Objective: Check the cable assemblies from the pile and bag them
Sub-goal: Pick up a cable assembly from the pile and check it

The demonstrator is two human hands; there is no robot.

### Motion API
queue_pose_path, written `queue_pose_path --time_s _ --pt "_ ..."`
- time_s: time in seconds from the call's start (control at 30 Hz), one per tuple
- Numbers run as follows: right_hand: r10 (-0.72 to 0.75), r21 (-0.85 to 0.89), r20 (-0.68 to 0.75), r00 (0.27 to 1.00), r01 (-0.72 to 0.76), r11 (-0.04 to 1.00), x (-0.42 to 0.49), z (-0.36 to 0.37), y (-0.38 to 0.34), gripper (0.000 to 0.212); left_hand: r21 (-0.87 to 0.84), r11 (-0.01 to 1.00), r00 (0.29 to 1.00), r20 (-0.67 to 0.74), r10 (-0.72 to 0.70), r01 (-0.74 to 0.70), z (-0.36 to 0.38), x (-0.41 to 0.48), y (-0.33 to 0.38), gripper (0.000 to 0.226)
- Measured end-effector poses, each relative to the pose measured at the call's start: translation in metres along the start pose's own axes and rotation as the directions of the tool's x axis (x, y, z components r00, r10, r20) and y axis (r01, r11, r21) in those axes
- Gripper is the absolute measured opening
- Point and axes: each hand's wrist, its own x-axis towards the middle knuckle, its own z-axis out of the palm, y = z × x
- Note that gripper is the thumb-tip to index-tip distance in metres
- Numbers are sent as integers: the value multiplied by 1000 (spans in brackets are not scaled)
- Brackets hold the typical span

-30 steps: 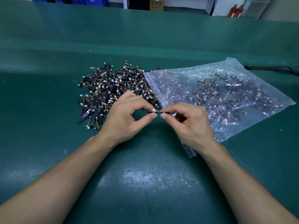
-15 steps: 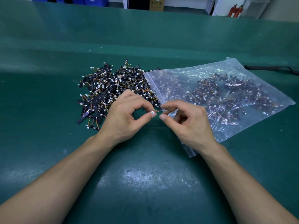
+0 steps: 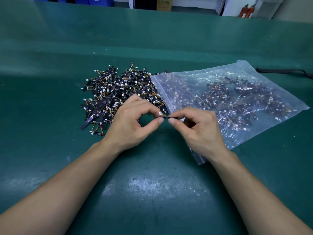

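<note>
- The bag point(image 3: 228, 99) already holds many checked assemblies.
- A large pile point(image 3: 118, 95) beside it is left.
- The left hand point(image 3: 130, 122) and right hand point(image 3: 198, 128) each pinch 1 cable assembly point(image 3: 166, 117) between thumb and forefinger, above the mat.

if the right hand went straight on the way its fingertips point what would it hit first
Probably the left hand: the right hand points its fingertips across at it, and both pinch the same cable assembly, with only a small gap between them.
</note>
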Motion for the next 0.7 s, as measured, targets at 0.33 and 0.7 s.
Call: queue_pose_path --time_s 0.33,0.7 --pt "34 10 11 999 -34 999 -1 1 -1 9 29 1000 1000 16 -7 7 -1 1 0 9" --pt "20 25 17 1000 -20 999 1 0 -2 3 1 999 999 37 -37 37 -1 0 1 8"
